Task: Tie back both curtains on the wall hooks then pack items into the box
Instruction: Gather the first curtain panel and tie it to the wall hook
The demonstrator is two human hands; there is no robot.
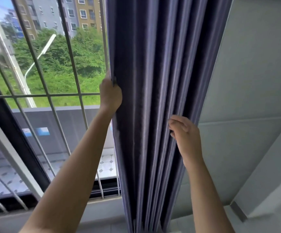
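Two bare forearms reach up from the lower edge. Left hand point(110, 93) grips the window-side edge of the gathered blue-grey curtain point(155, 98), fingers curled round the fabric. Right hand point(185, 133) pinches folds near the pale wall point(247, 81). A barred window point(49, 81) stands at left.

Bright window daylight, wide-angle edge distortion

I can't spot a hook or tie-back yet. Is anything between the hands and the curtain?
No. The left hand already grips the curtain at its window-side edge, and the right hand touches its wall-side folds.
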